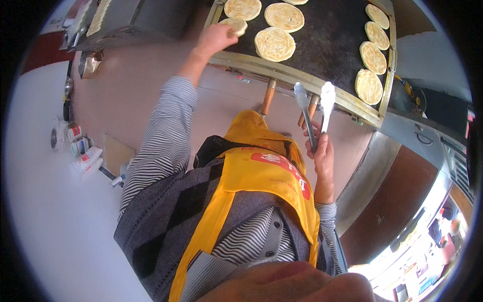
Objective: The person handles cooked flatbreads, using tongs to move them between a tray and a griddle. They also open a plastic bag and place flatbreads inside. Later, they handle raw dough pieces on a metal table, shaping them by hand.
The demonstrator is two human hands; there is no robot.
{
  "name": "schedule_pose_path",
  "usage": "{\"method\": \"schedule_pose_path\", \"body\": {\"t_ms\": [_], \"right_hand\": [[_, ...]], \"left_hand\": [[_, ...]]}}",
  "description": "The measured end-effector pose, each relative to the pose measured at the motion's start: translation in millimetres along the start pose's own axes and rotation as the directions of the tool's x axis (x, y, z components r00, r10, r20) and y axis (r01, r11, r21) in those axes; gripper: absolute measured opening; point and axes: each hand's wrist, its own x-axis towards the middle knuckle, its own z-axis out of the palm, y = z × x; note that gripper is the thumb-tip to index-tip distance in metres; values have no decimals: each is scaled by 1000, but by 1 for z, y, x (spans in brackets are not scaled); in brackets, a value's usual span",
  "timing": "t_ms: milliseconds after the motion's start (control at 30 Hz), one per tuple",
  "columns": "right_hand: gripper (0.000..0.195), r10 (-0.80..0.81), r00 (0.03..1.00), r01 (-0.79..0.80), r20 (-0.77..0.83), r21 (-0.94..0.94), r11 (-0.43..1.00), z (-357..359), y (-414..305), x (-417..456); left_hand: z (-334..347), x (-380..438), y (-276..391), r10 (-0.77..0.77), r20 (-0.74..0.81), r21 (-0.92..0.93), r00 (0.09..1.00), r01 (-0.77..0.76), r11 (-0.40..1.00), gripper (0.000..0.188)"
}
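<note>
My left hand pinches the edge of a round flatbread at the griddle's near left corner. The bread looks tilted, and my fingers hide part of it. In my right hand is a pair of metal tongs with dark handles. Their scalloped tips are spread apart, point away from me and hold nothing. Close to my left hand lie more browned flatbreads, including one at the front and another behind it. All rest on the dark flat griddle.
Several flatbreads line the griddle's right side. A raised metal rim borders it, and wooden handles jut out below. Containers and bags stand at the left. A metal counter adjoins on the right.
</note>
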Motion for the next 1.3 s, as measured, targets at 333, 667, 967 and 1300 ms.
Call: {"method": "schedule_pose_path", "body": {"t_ms": [333,667,967,1300], "right_hand": [[68,-19,996,22,-85,35,999,40,-5,-11],[53,27,959,-36,-283,-28,999,26,9,-30],[56,85,940,-331,-331,-819,469,-17,23,-3],[38,63,985,-172,-160,-939,298,-26,79,113]], "left_hand": [[-27,16,-54,-113,-162,-466,980,25,885,35],[69,9,-24,165,-126,74,978,-157,985,43],[42,-54,53,329,-283,-361,901,-418,834,21],[96,-126,113,402,518,-405,755,-198,893,31]]}}
